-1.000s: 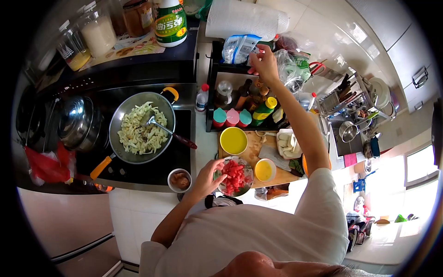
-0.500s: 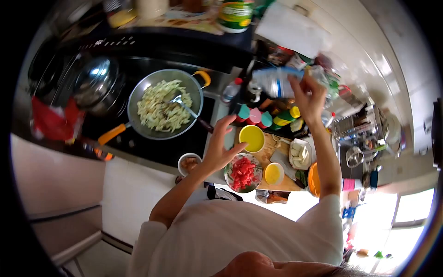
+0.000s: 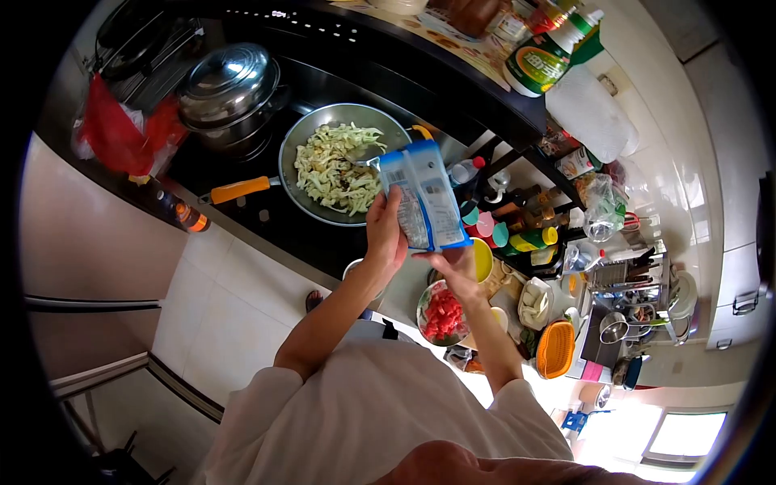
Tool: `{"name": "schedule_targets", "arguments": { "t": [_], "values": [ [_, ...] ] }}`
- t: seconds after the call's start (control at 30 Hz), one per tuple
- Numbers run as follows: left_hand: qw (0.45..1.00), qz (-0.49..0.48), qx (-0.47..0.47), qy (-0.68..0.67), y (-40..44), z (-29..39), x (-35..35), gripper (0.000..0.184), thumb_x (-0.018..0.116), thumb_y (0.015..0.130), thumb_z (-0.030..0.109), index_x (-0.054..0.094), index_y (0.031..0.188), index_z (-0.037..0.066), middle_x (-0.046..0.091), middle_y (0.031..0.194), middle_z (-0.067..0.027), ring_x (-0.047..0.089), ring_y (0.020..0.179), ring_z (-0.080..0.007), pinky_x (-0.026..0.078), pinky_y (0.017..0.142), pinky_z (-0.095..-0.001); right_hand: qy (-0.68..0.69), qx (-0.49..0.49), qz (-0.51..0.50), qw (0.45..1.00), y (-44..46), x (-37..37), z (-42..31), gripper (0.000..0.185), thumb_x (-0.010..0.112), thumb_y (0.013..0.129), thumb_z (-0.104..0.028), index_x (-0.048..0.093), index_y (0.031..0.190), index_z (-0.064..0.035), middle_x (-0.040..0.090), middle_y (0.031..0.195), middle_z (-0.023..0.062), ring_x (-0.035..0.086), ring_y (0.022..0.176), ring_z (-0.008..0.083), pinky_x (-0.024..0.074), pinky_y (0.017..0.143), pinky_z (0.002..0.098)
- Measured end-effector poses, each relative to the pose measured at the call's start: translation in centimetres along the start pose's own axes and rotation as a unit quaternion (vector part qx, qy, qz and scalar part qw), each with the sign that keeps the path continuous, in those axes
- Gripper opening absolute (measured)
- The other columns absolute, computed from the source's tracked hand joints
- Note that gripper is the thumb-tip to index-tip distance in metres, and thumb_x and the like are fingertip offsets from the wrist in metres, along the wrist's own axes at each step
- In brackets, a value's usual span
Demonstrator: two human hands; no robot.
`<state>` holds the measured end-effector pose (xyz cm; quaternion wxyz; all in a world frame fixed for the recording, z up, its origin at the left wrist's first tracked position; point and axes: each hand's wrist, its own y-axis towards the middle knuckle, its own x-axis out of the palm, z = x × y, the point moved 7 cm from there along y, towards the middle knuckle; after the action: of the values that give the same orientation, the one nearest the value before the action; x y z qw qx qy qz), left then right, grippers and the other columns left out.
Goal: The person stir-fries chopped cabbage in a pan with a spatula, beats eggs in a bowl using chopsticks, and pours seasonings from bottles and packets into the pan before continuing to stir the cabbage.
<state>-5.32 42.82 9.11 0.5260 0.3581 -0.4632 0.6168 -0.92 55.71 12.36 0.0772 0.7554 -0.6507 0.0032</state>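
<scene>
A plastic packet (image 3: 434,194) with blue ends and a clear, printed middle is held up in front of me, its contents whitish. My left hand (image 3: 386,233) grips its left side, thumb on the face. At the bottom right corner, my right hand (image 3: 457,271) has its fingers closed on the packet, partly behind it. Behind the packet's left edge sits a wide frying pan (image 3: 396,131) with an orange handle, holding pale shredded vegetable (image 3: 335,168), probably cabbage. A metal utensil in the pan is mostly hidden by the packet.
A lidded steel pot (image 3: 229,85) stands left of the pan. To the right are a plate of chopped red pieces (image 3: 444,314), a yellow bowl (image 3: 483,260), a white dish (image 3: 536,301), an orange basket (image 3: 555,350) and several bottles. A shelf (image 3: 453,50) overhangs the stove's back.
The packet has come from the cluttered right corner to in front of the pan. My left hand, previously open and empty, now holds it too. The view has turned and shifted.
</scene>
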Motion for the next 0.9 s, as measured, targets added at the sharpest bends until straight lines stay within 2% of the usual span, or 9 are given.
{"name": "schedule_targets", "arguments": {
  "t": [0.07,0.13,0.23,0.33,0.43,0.57,0.67,0.83,0.9],
  "values": [
    [0.999,0.032,-0.006,-0.036,0.8,0.2,-1.2,0.025,0.057,0.098,0.023,0.054,0.115,0.005,0.063,0.105,-0.0031,0.063,0.093,-0.0131,0.053,0.083,-0.0303,-0.074,-0.016,0.050,0.996,1.3,1.5,-0.1,0.057,0.077,0.082,-0.017,0.048,0.126,0.0040,0.062,0.110,0.0101,0.063,0.095,0.0198,0.0564,0.078,0.0351],
    [1.000,0.007,-0.016,-0.016,2.3,-0.2,-2.8,0.048,0.051,0.098,0.042,0.045,0.128,0.004,0.055,0.123,-0.0076,0.054,0.113,-0.0182,0.041,0.101,-0.0369,-0.153,0.006,0.097,0.984,3.0,2.6,-1.3,0.037,0.071,0.086,-0.011,0.055,0.115,0.0052,0.066,0.097,0.0082,0.065,0.081,0.0160,0.0565,0.068,0.0285],
    [0.997,0.032,-0.072,-0.023,2.4,0.1,-3.6,0.077,0.044,0.094,0.061,0.031,0.144,0.003,0.035,0.147,-0.0095,0.031,0.137,-0.0222,0.017,0.115,-0.0422,-0.297,-0.140,0.122,0.937,5.1,3.9,-4.5,0.024,0.071,0.085,-0.009,0.060,0.102,0.0044,0.066,0.083,0.0077,0.062,0.066,0.0122,0.0505,0.058,0.0259],
    [0.994,0.060,-0.090,-0.021,1.9,-0.1,-6.5,0.080,0.049,0.093,0.060,0.027,0.148,0.006,0.035,0.149,-0.0094,0.031,0.138,-0.0239,0.026,0.112,-0.0426,-0.340,-0.188,0.113,0.914,7.7,4.8,-2.7,0.020,0.071,0.082,-0.008,0.063,0.095,0.0044,0.064,0.070,0.0099,0.058,0.054,0.0145,0.0470,0.052,0.0279],
    [0.992,0.060,-0.102,-0.052,2.6,-0.7,-8.2,0.059,0.054,0.095,0.046,0.040,0.138,0.008,0.040,0.144,-0.0073,0.041,0.129,-0.0218,0.032,0.108,-0.0407,-0.461,-0.172,0.067,0.868,8.9,5.5,-0.3,0.018,0.073,0.082,-0.010,0.064,0.086,0.0060,0.062,0.062,0.0099,0.058,0.047,0.0149,0.0458,0.047,0.0277],
    [0.993,0.017,-0.102,-0.059,3.3,-0.1,-7.8,0.034,0.055,0.096,0.034,0.052,0.120,0.011,0.054,0.126,0.0002,0.051,0.111,-0.0155,0.038,0.100,-0.0370,-0.429,-0.122,0.083,0.891,9.2,4.8,1.3,0.019,0.073,0.082,-0.010,0.064,0.089,0.0050,0.063,0.063,0.0079,0.058,0.051,0.0112,0.0461,0.048,0.0265],
    [0.987,0.112,-0.104,-0.051,2.9,0.2,-7.6,0.023,0.056,0.095,0.030,0.054,0.111,0.013,0.059,0.113,0.0042,0.053,0.103,-0.0127,0.040,0.094,-0.0352,-0.399,-0.111,0.110,0.904,8.9,5.0,0.3,0.021,0.073,0.083,-0.011,0.064,0.091,0.0053,0.064,0.067,0.0073,0.059,0.057,0.0084,0.0472,0.051,0.0253],
    [0.994,-0.032,-0.083,-0.065,4.0,0.9,-7.1,0.033,0.053,0.096,0.023,0.051,0.125,0.010,0.058,0.117,0.0009,0.053,0.108,-0.0127,0.040,0.094,-0.0354,-0.388,-0.090,0.094,0.912,9.0,5.2,2.3,0.021,0.071,0.085,-0.011,0.065,0.099,0.0042,0.068,0.078,0.0076,0.062,0.066,0.0091,0.0507,0.056,0.0248],
    [0.996,-0.060,-0.070,-0.020,3.8,2.1,-5.7,0.036,0.052,0.096,0.020,0.049,0.130,0.008,0.058,0.119,-0.0001,0.053,0.110,-0.0127,0.040,0.094,-0.0349,-0.187,-0.034,0.128,0.974,9.0,3.4,5.5,0.022,0.070,0.087,-0.010,0.064,0.104,0.0019,0.069,0.085,0.0073,0.064,0.071,0.0116,0.0532,0.057,0.0265]
  ]
}}
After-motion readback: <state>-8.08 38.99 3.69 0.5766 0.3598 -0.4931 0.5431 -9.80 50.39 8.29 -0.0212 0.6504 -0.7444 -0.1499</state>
